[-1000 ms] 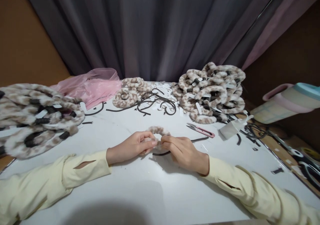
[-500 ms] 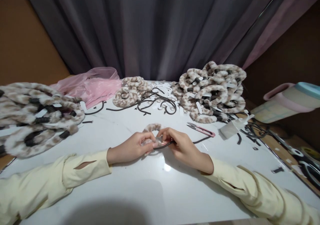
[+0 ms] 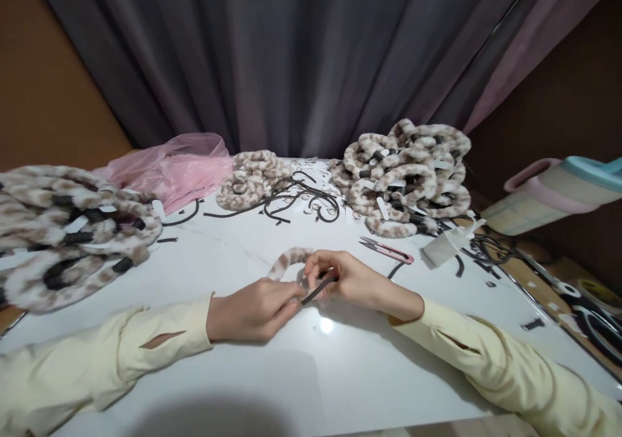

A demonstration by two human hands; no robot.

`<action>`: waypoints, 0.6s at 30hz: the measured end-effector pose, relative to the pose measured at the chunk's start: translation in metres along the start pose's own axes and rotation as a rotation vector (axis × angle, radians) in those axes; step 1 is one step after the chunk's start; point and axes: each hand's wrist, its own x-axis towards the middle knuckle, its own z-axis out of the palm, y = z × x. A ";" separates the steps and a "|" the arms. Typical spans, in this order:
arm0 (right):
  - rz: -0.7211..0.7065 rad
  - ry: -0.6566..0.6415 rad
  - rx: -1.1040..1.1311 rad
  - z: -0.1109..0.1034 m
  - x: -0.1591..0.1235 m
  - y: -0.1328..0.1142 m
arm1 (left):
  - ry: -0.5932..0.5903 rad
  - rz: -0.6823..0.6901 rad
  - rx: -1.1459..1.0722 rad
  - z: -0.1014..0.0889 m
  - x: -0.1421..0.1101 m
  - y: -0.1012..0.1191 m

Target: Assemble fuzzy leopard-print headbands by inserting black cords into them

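Note:
My left hand (image 3: 257, 309) is closed, thumb and fingers pinching the lower end of a dark cord (image 3: 317, 291). From there the cord slants up into my right hand (image 3: 352, 278), and a length of it comes out behind that hand. The fingers of my right hand are bent in a pinch at the ends of a white-and-brown fluffy ring (image 3: 287, 260), which curves on the far side of both hands. Exactly where the cord meets the ring is hidden by my fingers. Pink-handled thread snips (image 3: 387, 250) lie beyond my right hand.
Piles of fluffy rings with dark wraps and white tags stand at left (image 3: 72, 230) and right (image 3: 408, 171). Loose dark cords (image 3: 311, 197) and a pink plastic bag (image 3: 179, 165) lie behind. At right are a small white bottle (image 3: 444, 246), a tumbler (image 3: 539, 197) and black-handled scissors (image 3: 600, 327).
My left hand has moved down and slightly left, off the fluffy ring, and now pinches the cord's end. The ring shows more fully beside my right hand, which has stayed nearly in place.

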 end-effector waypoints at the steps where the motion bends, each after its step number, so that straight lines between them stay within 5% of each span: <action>1: 0.002 -0.015 -0.018 -0.001 -0.001 0.000 | -0.015 0.034 0.048 0.001 -0.001 0.000; 8: -0.020 -0.046 -0.426 -0.006 -0.006 -0.004 | -0.075 0.093 0.129 0.003 0.001 0.004; 14: -0.170 0.184 -0.592 -0.007 -0.009 -0.005 | 0.034 -0.359 -0.400 -0.024 0.028 0.021; 18: -0.280 0.229 -0.508 -0.003 -0.008 -0.001 | -0.183 -0.583 -0.677 -0.033 0.053 0.022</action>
